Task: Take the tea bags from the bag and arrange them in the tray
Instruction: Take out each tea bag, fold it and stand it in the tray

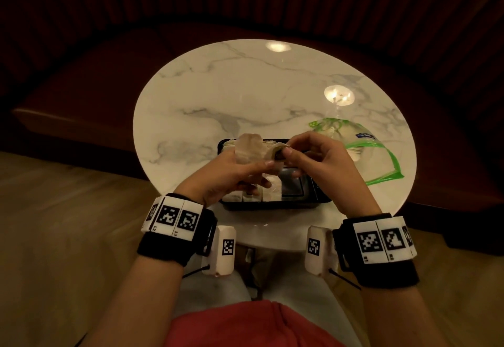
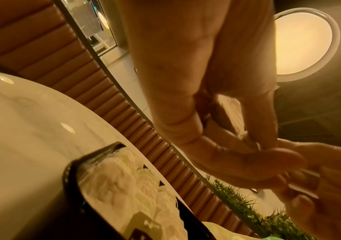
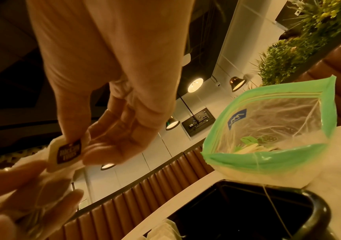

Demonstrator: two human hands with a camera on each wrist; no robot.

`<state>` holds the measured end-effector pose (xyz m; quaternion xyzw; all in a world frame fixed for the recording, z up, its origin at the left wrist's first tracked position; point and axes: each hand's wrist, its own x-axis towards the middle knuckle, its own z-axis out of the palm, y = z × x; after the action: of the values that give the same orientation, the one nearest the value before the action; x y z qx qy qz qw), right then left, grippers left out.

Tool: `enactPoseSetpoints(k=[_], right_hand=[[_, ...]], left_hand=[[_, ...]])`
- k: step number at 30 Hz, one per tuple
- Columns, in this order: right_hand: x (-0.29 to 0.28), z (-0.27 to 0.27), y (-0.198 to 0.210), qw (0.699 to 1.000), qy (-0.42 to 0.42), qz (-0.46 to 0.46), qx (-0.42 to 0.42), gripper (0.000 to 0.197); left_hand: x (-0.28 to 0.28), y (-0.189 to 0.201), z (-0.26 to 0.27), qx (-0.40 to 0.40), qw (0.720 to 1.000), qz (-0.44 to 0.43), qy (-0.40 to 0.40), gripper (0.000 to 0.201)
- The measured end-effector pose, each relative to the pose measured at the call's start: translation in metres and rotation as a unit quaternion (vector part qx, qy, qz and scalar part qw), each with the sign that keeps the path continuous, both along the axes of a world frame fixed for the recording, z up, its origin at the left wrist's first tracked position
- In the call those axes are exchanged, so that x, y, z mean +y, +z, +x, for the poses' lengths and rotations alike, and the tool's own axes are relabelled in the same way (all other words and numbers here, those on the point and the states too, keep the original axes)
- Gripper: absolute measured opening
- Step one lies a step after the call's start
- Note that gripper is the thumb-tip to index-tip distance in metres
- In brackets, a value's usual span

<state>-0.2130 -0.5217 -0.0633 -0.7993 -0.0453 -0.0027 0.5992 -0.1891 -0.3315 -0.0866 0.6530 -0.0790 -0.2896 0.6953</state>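
Note:
Above the black tray [image 1: 320, 196] both hands meet on one tea bag [image 1: 249, 150]. My left hand [image 1: 234, 172] grips the bag's pale pouch. My right hand [image 1: 305, 153] pinches its paper tag [image 3: 68, 151], which bears a dark label, between thumb and fingers. Several tea bags [image 1: 268, 192] lie in rows in the tray's left part [image 2: 124, 186]; its right part [image 3: 237, 206] shows bare black. The clear zip bag [image 1: 354, 142] with green edges lies open to the right of the tray, and its mouth [image 3: 268, 154] faces the tray.
A round white marble table [image 1: 218, 96] holds everything, the tray sitting near its front edge. A dark ribbed bench [image 1: 81, 87] curves behind it. Wooden floor [image 1: 54, 237] lies to the left. My knees and red shirt [image 1: 245, 325] are under the near edge.

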Motion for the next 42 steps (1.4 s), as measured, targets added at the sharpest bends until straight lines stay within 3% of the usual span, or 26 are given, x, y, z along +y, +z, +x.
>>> enactPoseSetpoints(k=[4,8,13,19,23,29,38,42], right_hand=[[0.006,0.002,0.004,0.999,0.011,-0.023,-0.021,0.01],[0.005,0.009,0.008,0.999,0.029,-0.032,0.004,0.007],[0.001,0.022,0.014,0.995,0.074,-0.002,0.066,0.016],[-0.012,0.04,0.023,0.982,0.088,-0.146,0.075,0.011],[-0.025,0.06,0.021,0.952,0.083,-0.289,0.064,0.007],[-0.026,0.083,0.009,0.905,0.087,-0.415,0.038,0.01],[-0.01,0.105,-0.019,0.859,0.08,-0.497,0.087,0.01],[-0.003,0.109,-0.03,0.861,0.062,-0.498,0.079,0.009]], left_hand=[[0.006,-0.002,0.002,-0.043,0.998,0.027,0.024,0.057],[0.011,0.0,0.002,-0.093,0.994,0.037,0.035,0.035],[0.012,-0.002,0.004,-0.1,0.993,0.037,0.043,0.03],[0.016,-0.012,0.009,-0.023,0.985,0.049,0.167,0.036],[0.031,-0.027,0.015,-0.05,0.953,0.167,0.248,0.015],[0.038,-0.042,0.01,-0.103,0.928,0.308,0.182,0.027],[0.048,-0.043,0.011,-0.098,0.934,0.297,0.171,0.023],[0.052,-0.044,0.012,-0.095,0.939,0.285,0.169,0.015]])
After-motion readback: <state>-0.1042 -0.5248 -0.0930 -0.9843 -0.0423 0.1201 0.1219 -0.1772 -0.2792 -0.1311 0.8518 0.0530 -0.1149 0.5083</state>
